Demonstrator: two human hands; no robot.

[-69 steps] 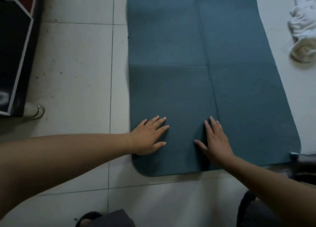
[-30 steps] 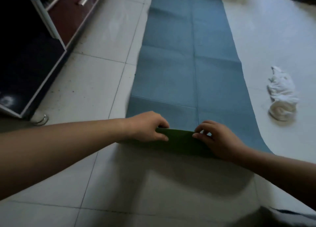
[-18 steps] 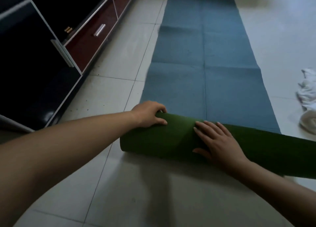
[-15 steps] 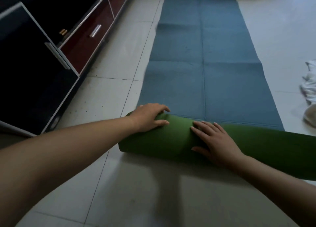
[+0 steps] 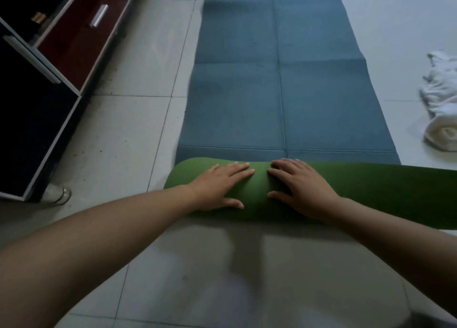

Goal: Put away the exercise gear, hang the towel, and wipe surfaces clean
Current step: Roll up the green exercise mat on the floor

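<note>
Since half a second ago, left hand has shifted from the roll's far edge onto its top. Yoga mat: blue, matte, creased, flat on tile; green underside forms a cylinder. Right hand alongside; both spread, palms pressing down. White towel: crumpled, right, apart.

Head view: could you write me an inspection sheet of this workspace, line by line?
Surface: tiled floor, dark specks near the cabinet.
Job's things: exercise mat partly rolled, green side out, blue length flat ahead; white towel crumpled on the floor at right.
Clutter: nothing seen.
Hands: left hand and right hand both press on top of the roll.
Cables: nothing seen.
Surroundings: low cabinet at left, red drawer fronts.
</note>
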